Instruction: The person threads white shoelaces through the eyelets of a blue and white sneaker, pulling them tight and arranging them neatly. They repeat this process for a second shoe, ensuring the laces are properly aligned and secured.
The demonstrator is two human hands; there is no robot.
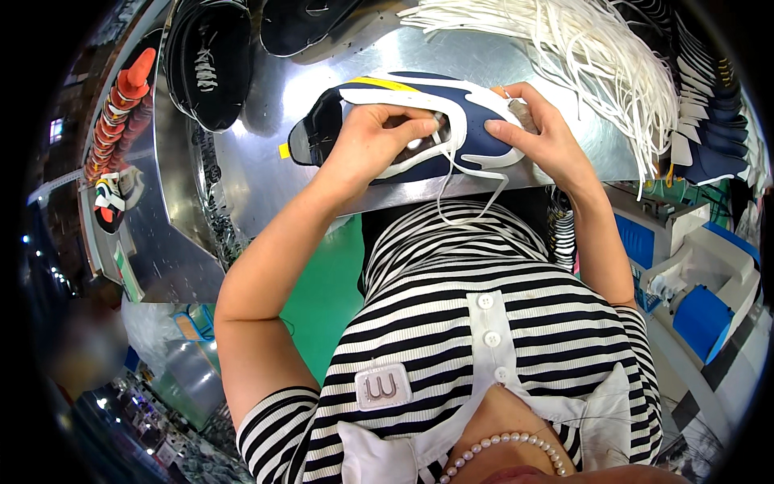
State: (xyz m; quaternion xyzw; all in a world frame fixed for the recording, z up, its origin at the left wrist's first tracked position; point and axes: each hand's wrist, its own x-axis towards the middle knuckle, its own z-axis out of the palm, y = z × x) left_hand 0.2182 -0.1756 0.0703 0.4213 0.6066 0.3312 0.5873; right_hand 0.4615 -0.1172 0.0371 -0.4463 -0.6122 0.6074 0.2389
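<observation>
A navy shoe upper (484,147) with white trim, a yellow stripe and a black heel lies sideways at the table's near edge, toe to the right. My left hand (367,143) reaches over its opening, thumb and fingers closed in a pinch at the white shoelace (439,187) by the eyelets; the fingertips are partly hidden inside. The lace hangs from the upper in loose loops over the table edge, in front of my striped shirt. My right hand (548,137) grips the toe, thumb on top and the other fingers around the far side.
A thick bundle of white laces (580,48) spreads over the metal table (278,173) at the far right. Stacked navy uppers (713,145) stand beyond it. Black shoes (208,64) lie at the far left, near a row of orange-red shoe parts (109,133). A blue-and-white machine (701,298) stands lower right.
</observation>
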